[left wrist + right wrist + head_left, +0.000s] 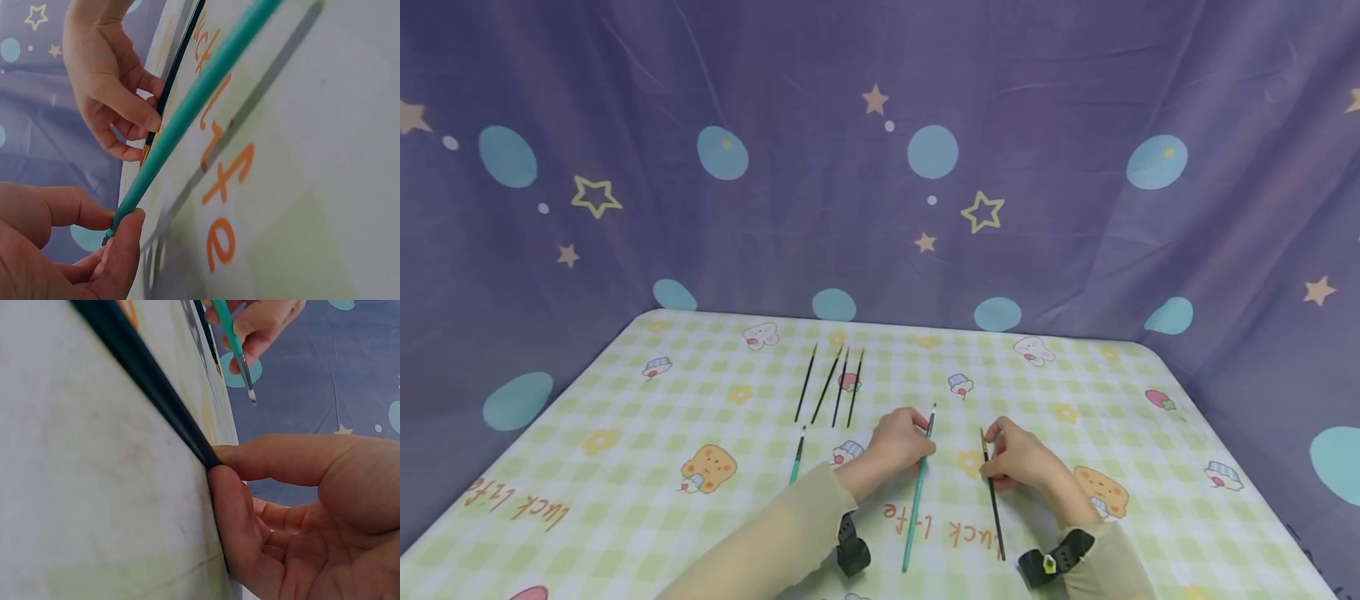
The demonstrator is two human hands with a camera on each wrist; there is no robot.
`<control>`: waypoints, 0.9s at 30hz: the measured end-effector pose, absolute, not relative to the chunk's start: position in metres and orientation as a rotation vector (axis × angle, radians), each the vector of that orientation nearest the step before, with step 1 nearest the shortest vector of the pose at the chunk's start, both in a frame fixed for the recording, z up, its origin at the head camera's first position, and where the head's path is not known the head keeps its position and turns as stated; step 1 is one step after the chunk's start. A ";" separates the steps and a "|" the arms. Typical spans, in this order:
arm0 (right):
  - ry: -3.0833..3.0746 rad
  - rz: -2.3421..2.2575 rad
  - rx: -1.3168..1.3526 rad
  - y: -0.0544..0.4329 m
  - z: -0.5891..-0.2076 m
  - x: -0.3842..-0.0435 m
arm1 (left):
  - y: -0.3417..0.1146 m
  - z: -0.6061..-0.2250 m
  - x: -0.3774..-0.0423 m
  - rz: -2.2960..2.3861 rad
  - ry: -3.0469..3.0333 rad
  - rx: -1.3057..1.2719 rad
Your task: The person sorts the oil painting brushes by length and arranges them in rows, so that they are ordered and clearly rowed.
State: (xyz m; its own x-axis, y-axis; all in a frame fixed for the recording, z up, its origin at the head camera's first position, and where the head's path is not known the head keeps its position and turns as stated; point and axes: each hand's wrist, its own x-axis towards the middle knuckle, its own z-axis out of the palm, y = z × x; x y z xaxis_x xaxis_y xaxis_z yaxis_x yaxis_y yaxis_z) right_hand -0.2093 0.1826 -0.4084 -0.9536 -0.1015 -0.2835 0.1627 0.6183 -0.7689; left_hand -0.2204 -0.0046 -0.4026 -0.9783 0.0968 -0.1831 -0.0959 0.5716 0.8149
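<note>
In the head view my left hand (900, 439) pinches a teal-handled paintbrush (916, 508) near its ferrule, bristle end pointing away from me. The left wrist view shows thumb and finger closed on its upper handle, with the handle raised over the cloth and casting a shadow. To the right, my right hand (1018, 454) pinches a thin black paintbrush (996, 517) just below its gold ferrule. In the right wrist view its dark handle (150, 378) slants down close along the cloth from thumb and fingertip.
Several thin black paintbrushes (827, 385) lie side by side at the back left of the table. A second teal paintbrush (797, 458) lies nearer, partly hidden by my left sleeve (767, 533). A checked cloth (647, 433) covers the table; a purple curtain (820, 208) hangs behind.
</note>
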 end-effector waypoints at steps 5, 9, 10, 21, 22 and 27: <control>2.541 -1.254 0.037 0.182 -0.409 -0.210 | -0.018 -0.403 -0.219 1.451 2.552 -0.002; 2.547 -1.253 0.040 0.183 -0.410 -0.210 | -0.028 -0.401 -0.217 1.501 2.519 0.008; 2.548 -1.253 0.041 0.183 -0.410 -0.210 | -0.031 -0.400 -0.217 1.510 2.511 0.014; 2.545 -1.251 0.052 0.184 -0.410 -0.211 | -0.062 -0.394 -0.212 1.613 2.441 0.042; 2.545 -1.256 0.051 0.183 -0.410 -0.211 | -0.065 -0.393 -0.211 1.619 2.442 0.035; 2.545 -1.269 0.044 0.183 -0.411 -0.211 | -0.077 -0.388 -0.206 1.615 2.466 -0.023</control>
State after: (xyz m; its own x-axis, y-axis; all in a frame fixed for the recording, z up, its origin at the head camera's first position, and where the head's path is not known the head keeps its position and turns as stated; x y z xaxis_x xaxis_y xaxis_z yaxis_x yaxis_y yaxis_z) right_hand -0.2107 0.1833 -0.4109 -0.9556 -0.1038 -0.2760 0.1580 0.6099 -0.7766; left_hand -0.2060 -0.0774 -0.3878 -0.9812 0.0922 -0.1696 -0.1186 0.4051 0.9065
